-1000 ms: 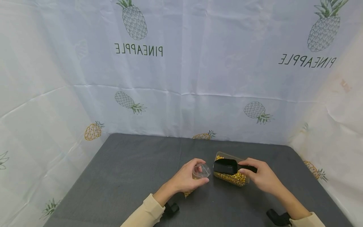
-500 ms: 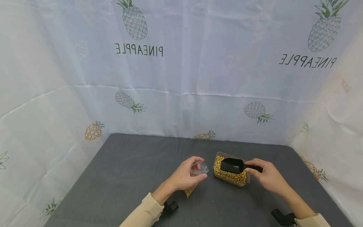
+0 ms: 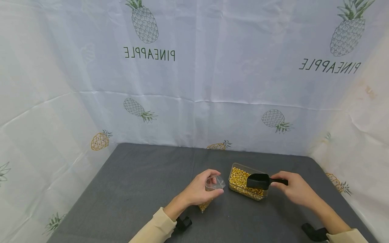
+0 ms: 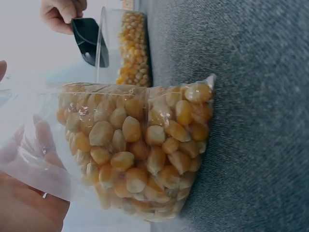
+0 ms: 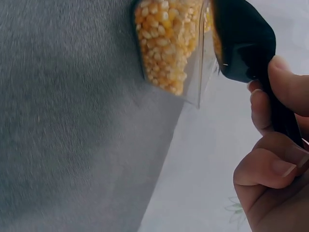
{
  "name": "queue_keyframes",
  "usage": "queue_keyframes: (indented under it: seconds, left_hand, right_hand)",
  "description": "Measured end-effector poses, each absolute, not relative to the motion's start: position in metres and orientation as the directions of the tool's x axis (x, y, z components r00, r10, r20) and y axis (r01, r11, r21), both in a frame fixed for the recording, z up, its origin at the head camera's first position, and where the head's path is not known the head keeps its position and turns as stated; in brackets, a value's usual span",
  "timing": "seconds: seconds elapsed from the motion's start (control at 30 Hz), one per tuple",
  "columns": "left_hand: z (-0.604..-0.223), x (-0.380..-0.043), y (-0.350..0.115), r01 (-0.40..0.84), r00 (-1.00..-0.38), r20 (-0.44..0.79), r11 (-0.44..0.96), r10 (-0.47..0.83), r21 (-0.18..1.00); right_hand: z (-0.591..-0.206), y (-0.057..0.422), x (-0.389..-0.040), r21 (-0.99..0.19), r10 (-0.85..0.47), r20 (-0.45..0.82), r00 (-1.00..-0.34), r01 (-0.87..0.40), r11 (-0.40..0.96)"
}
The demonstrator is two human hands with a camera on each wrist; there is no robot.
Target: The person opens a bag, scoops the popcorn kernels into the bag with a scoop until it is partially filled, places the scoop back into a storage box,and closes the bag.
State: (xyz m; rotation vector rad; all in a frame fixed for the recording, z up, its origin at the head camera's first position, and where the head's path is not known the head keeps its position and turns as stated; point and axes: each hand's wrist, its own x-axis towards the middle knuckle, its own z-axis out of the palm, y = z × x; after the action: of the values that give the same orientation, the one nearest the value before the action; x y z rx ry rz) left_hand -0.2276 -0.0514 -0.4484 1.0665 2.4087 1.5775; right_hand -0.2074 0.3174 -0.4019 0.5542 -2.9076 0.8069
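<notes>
My left hand [image 3: 199,189] holds a clear plastic bag [image 4: 135,145] round its mouth, thumb and fingers apart and the mouth open upward. Corn kernels fill the bag's lower part, and its bottom touches the table in the left wrist view. To its right, a clear rectangular container [image 3: 243,193] of yellow corn kernels [image 3: 238,177] stands on the table. My right hand [image 3: 296,187] grips a black scoop [image 3: 258,181] by its handle, thumb along it in the right wrist view. The scoop's blade hangs over the right half of the container; no kernels show in it from the head view.
A dark grey cloth covers the table [image 3: 146,182]. White curtains [image 3: 194,77] printed with pineapples close off the back and both sides. A black strap mount [image 3: 183,223] sits at the left wrist, another [image 3: 314,233] at the right.
My right hand has drawn the scoop rightward, from beside the bag over the container's left edge to above its right half. The left hand and bag have barely shifted.
</notes>
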Motion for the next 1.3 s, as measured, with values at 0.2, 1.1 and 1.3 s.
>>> queue_keyframes:
  seconds: [0.2, 1.1, 1.3]
  left_hand:
    - [-0.45, -0.229, -0.051, 0.499, -0.758, 0.291, 0.233, 0.583, 0.835]
    - [-0.457, -0.231, -0.048, 0.463, -0.782, 0.27, 0.232, 0.562, 0.856]
    - [-0.456, -0.231, -0.049, 0.471, -0.783, 0.274, 0.243, 0.559, 0.848]
  right_hand:
    - [-0.394, 0.324, -0.208, -0.456, -0.344, 0.122, -0.931, -0.36, 0.814]
    - [-0.395, 0.315, -0.212, -0.456, -0.428, 0.059, -0.902, -0.406, 0.792]
    - [-0.4, 0.308, -0.216, -0.479, -0.426, 0.034, -0.904, -0.389, 0.787]
